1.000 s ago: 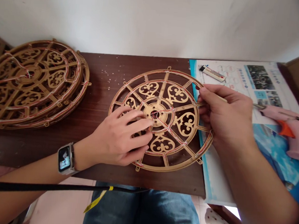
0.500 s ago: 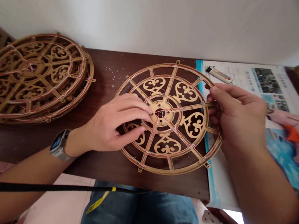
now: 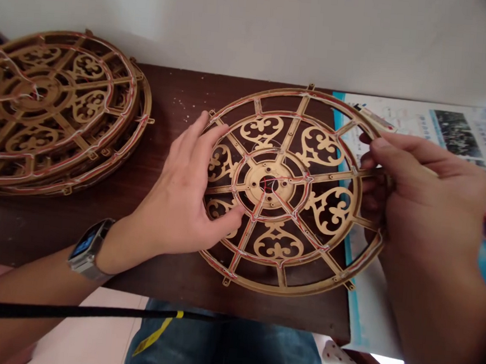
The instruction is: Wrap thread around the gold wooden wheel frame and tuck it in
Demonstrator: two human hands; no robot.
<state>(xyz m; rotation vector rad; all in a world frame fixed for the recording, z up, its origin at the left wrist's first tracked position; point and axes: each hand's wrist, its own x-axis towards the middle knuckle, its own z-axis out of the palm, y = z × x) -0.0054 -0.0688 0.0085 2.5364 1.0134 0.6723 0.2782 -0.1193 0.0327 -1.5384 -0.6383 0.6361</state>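
Right hand [image 3: 432, 185] pinched on the right rim of the round frame [image 3: 258, 172], centre of view. Left hand [image 3: 187, 194] spread wide at its left edge, thumb apart. Frame sits over dark table [image 3: 168, 114] and printed sheet [image 3: 370, 326], right. Lighter [image 3: 376, 118] behind right hand, partly hidden. Stacked frames [image 3: 49, 105] upper left.

Gold scroll-patterned wheel [image 3: 259, 174], red-and-white wires [image 3: 244, 244]

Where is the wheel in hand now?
In the head view, the wheel is right of centre, between the left hand and right hand, right of the stack, its right side overlapping the paper.
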